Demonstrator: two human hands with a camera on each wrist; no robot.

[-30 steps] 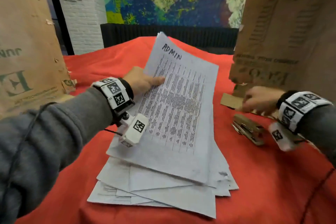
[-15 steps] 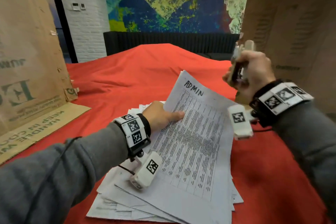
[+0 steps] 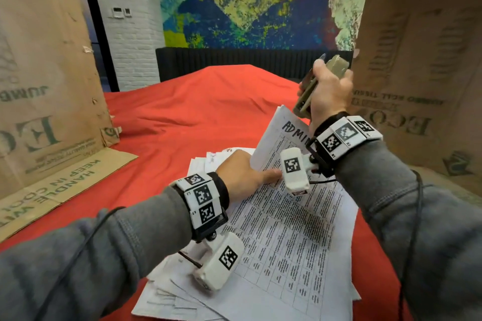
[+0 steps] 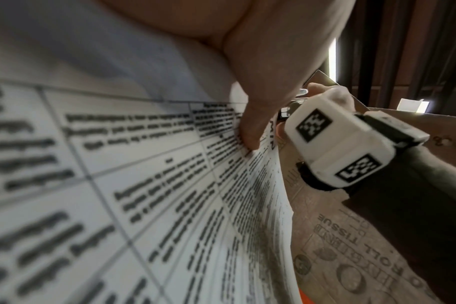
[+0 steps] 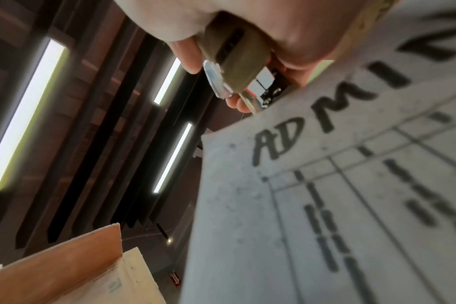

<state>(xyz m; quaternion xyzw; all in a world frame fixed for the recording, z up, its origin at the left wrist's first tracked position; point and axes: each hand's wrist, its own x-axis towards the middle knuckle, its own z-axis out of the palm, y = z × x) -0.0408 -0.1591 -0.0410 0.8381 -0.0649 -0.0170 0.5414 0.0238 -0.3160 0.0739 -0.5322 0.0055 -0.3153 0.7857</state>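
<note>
A printed set of sheets headed "ADMIN" (image 3: 287,237) lies slanted on a loose pile of papers (image 3: 167,302) on the red cloth. My left hand (image 3: 242,172) holds its left edge, thumb (image 4: 260,102) on the printed face, and the top end is lifted off the pile. The fingers underneath are hidden. My right hand (image 3: 328,91) grips a tan stapler (image 3: 303,98) in the air just above the top right corner of the ADMIN sheets (image 5: 325,205). In the right wrist view the stapler (image 5: 234,61) sits in my fist with its metal tip beside that corner.
A tall cardboard box (image 3: 39,73) stands at the left with a flap (image 3: 65,185) lying flat on the red tablecloth (image 3: 195,112). Another cardboard box (image 3: 422,73) stands close behind my right hand. A black slatted panel and a painted wall are at the back.
My right hand took the stapler off the cloth at the right and raised it over the ADMIN sheets. My left hand has kept its hold on the sheets throughout.
</note>
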